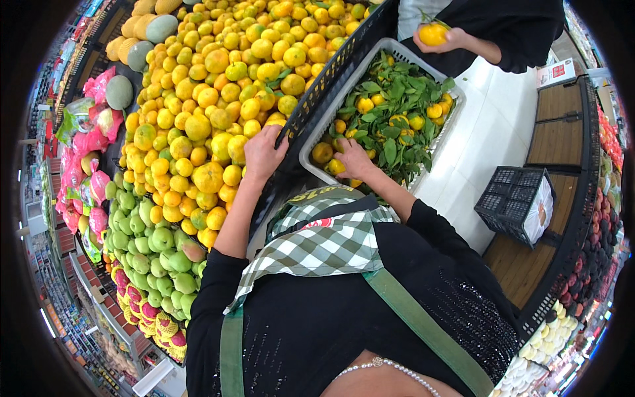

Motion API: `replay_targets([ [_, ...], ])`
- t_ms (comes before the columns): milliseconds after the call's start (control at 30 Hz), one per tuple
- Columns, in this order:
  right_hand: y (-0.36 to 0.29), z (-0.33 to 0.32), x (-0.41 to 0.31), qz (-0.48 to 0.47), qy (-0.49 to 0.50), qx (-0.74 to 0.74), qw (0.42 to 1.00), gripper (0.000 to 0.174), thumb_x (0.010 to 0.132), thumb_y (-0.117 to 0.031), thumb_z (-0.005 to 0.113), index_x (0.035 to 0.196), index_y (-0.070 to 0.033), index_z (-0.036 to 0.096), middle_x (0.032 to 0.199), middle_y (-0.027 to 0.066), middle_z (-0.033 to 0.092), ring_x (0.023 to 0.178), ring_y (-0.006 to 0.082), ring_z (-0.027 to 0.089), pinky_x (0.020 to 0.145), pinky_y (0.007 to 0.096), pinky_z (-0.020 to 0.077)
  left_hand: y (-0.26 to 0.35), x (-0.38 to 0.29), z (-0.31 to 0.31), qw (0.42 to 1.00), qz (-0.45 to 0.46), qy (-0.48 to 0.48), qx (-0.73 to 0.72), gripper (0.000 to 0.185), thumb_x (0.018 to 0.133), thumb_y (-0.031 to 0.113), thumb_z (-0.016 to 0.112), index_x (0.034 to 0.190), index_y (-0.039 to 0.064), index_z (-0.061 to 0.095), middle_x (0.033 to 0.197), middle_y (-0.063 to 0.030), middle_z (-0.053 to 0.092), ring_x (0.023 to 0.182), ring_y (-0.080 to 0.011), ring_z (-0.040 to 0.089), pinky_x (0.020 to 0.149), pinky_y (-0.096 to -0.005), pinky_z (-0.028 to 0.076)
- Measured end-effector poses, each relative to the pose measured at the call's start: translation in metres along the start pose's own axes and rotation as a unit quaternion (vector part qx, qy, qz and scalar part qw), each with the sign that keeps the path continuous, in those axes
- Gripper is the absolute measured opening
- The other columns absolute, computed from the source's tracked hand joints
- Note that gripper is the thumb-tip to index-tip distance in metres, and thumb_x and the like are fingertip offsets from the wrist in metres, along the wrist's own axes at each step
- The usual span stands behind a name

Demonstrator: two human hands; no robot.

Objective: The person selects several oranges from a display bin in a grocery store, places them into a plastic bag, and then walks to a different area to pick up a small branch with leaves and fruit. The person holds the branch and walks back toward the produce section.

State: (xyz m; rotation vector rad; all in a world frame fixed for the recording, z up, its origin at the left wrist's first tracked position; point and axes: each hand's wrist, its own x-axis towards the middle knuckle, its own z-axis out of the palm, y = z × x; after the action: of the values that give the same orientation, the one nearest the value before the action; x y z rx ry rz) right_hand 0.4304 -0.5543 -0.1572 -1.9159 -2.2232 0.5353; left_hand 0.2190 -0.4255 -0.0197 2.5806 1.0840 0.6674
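My left hand (265, 153) rests at the edge of a large heap of orange-yellow mandarins (208, 177), its fingers over a fruit beside the black perforated rim of the display; whether it grips that fruit is unclear. Inside a grey plastic crate (310, 160) is my right hand (353, 160), its fingers on a yellow-green mandarin (336, 166) near the crate's left corner. Green leaves (392, 144) and more mandarins fill much of this crate. Across it, a co-worker's hand (449, 42) holds a mandarin (433, 34) with stem and leaf.
The black perforated divider (330, 74) runs between heap and crate. Green pears (158, 258), melons (119, 93) and pink-wrapped fruit (92, 131) lie at the left. A black folding crate (511, 201) stands at right, beside a wood-panelled display (558, 119).
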Motion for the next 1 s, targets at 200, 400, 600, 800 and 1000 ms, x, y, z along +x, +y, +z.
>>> replay_targets([
  [200, 0.006, 0.009, 0.021, 0.106, -0.113, -0.035, 0.987, 0.06, 0.058, -0.048, 0.078, 0.108, -0.018, 0.065, 0.132, 0.0234, 0.039, 0.115, 0.0422, 0.041, 0.098, 0.0441, 0.0371, -0.002, -0.002, 0.001, 1.0, 0.014, 0.02, -0.005, 0.017, 0.076, 0.019, 0.064, 0.087, 0.008, 0.06, 0.077, -0.0116, 0.058, 0.07, -0.0314, 0.06, 0.059, -0.0404, 0.048],
  [400, 0.011, -0.003, 0.001, 0.053, -0.006, 0.065, 0.996, 0.065, 0.057, -0.046, 0.079, 0.112, -0.015, 0.063, 0.121, 0.0231, 0.047, 0.113, 0.0391, 0.045, 0.096, 0.0434, 0.0386, 0.002, -0.001, -0.005, 1.0, 0.005, 0.003, -0.012, 0.016, 0.076, 0.019, 0.063, 0.087, 0.008, 0.058, 0.076, -0.0111, 0.057, 0.069, -0.0317, 0.059, 0.058, -0.0405, 0.048],
  [600, 0.006, -0.054, -0.018, 0.203, 0.021, 0.69, 0.695, 0.052, 0.093, -0.043, 0.049, 0.133, -0.009, 0.042, 0.125, 0.0089, 0.053, 0.108, 0.0214, 0.056, 0.089, 0.0335, 0.0445, 0.028, -0.001, -0.012, 0.992, -0.007, 0.07, -0.101, 0.023, 0.074, 0.011, 0.066, 0.095, 0.005, 0.06, 0.076, -0.0105, 0.052, 0.066, -0.0294, 0.057, 0.056, -0.0369, 0.047],
  [800, -0.004, -0.094, -0.014, 0.019, -0.003, 0.937, 0.348, 0.068, 0.091, -0.065, 0.022, 0.133, -0.015, 0.038, 0.123, 0.0151, 0.053, 0.098, 0.0289, 0.059, 0.083, 0.0383, 0.0467, 0.062, 0.01, 0.011, 0.868, -0.184, -0.091, -0.452, 0.038, 0.084, 0.016, 0.065, 0.116, 0.002, 0.053, 0.092, -0.0048, 0.057, 0.076, -0.0112, 0.054, 0.064, -0.0253, 0.047],
  [1000, -0.032, -0.123, -0.007, 0.117, 0.083, 0.739, 0.658, 0.051, 0.097, -0.042, 0.04, 0.132, -0.006, 0.039, 0.12, 0.007, 0.055, 0.09, 0.0168, 0.058, 0.077, 0.0291, 0.0466, 0.064, 0.017, 0.004, 0.618, -0.315, -0.197, -0.693, 0.06, 0.089, 0.03, 0.059, 0.138, 0.01, 0.029, 0.118, -0.0064, 0.047, 0.098, -0.0163, 0.053, 0.077, -0.0333, 0.051],
])
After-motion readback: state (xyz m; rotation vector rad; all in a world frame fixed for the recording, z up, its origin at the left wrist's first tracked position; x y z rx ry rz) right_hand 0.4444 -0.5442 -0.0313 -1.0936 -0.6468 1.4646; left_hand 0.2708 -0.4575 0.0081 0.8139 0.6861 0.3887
